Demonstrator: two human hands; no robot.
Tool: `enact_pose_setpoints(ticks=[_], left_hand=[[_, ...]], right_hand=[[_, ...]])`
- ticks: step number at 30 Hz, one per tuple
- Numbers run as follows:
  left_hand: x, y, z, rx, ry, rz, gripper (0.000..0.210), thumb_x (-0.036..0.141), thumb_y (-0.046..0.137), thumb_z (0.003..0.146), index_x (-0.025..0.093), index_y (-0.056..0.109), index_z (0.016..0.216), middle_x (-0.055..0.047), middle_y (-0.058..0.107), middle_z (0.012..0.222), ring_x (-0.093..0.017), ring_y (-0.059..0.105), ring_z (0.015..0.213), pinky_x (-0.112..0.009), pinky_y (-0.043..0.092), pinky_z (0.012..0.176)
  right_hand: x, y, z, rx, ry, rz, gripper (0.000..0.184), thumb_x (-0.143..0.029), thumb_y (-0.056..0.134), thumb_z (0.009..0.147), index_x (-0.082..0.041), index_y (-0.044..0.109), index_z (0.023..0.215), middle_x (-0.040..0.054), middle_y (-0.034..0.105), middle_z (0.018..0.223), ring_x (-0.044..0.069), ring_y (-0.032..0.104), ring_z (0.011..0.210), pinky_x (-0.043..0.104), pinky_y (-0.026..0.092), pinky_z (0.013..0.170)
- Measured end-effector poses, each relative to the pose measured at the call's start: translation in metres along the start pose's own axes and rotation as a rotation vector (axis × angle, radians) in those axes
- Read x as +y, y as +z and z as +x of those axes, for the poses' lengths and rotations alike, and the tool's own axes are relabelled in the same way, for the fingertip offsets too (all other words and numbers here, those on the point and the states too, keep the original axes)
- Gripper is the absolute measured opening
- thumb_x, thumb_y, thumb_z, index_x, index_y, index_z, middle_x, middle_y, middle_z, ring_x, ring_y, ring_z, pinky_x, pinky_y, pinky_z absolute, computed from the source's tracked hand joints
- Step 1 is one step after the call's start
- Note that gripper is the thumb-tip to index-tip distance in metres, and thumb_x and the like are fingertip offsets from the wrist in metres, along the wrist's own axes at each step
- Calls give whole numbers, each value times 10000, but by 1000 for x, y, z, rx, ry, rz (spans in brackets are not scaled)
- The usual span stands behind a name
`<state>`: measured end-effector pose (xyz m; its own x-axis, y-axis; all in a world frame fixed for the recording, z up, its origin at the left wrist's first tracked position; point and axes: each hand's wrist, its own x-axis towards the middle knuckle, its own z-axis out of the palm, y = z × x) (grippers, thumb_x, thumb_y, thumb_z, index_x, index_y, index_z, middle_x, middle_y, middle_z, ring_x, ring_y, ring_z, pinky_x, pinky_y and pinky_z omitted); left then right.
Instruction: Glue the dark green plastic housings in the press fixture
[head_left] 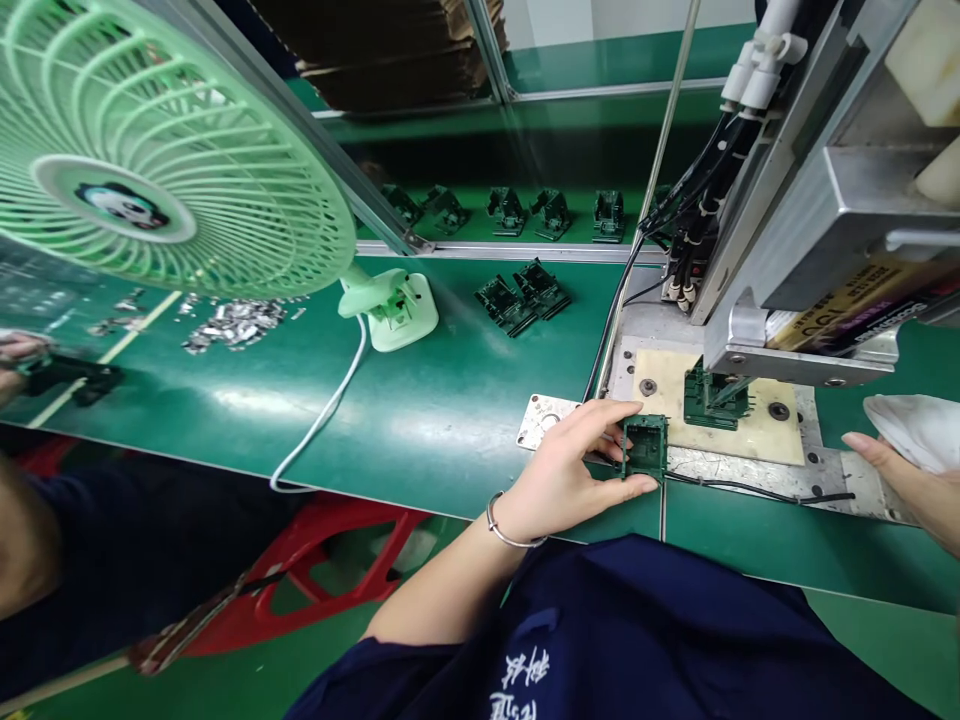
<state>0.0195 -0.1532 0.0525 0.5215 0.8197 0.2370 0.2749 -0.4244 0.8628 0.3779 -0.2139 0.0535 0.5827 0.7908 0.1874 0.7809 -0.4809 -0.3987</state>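
Left hand pinching small green plastic frame between thumb and fingers, right at front edge of metal base plate, bench lip below. Silver bracelet on wrist. Right hand mostly cut off by frame edge, fingers look stretched flat, white cloth just behind; grip? can't tell honestly. Another green part sits under press head, half hidden. Green fan blocks left bench; co-worker's hand far left, blurry.
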Motion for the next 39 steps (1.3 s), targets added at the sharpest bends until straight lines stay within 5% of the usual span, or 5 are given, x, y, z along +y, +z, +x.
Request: enact_pose_setpoints(ticks=[15, 19, 31, 39], left_hand=[[-2, 1, 0, 14, 33, 16, 617, 326, 854, 797, 240, 592, 1349, -87, 675, 1160, -120, 670, 798, -262, 665, 704], [-1, 1, 0, 25, 49, 18, 620, 318, 851, 801, 242, 579, 1353, -75, 671, 1135, -119, 669, 808, -251, 663, 706], [2, 2, -1, 1, -127, -53, 614, 380, 858, 782, 204, 580, 1300, -59, 684, 1055, -133, 689, 814, -288, 674, 752], [2, 1, -1, 14, -80, -38, 603, 324, 872, 773, 192, 587, 1287, -43, 673, 1041, -110, 679, 815, -230, 657, 743]], right_hand=[[9, 3, 0, -10, 54, 33, 636, -810, 623, 415, -326, 210, 409, -4, 337, 396, 210, 383, 416, 389, 340, 446], [7, 4, 0, -31, 60, 45, 592, -804, 638, 416, -323, 293, 405, 8, 402, 417, 233, 435, 459, 395, 361, 490], [5, 3, 1, -23, 77, 32, 616, -796, 642, 419, -330, 240, 396, 10, 369, 412, 219, 402, 466, 404, 357, 510], [6, -1, -1, -77, 91, 29, 557, -855, 600, 421, -332, 414, 474, 35, 469, 469, 278, 507, 544, 428, 393, 536]])
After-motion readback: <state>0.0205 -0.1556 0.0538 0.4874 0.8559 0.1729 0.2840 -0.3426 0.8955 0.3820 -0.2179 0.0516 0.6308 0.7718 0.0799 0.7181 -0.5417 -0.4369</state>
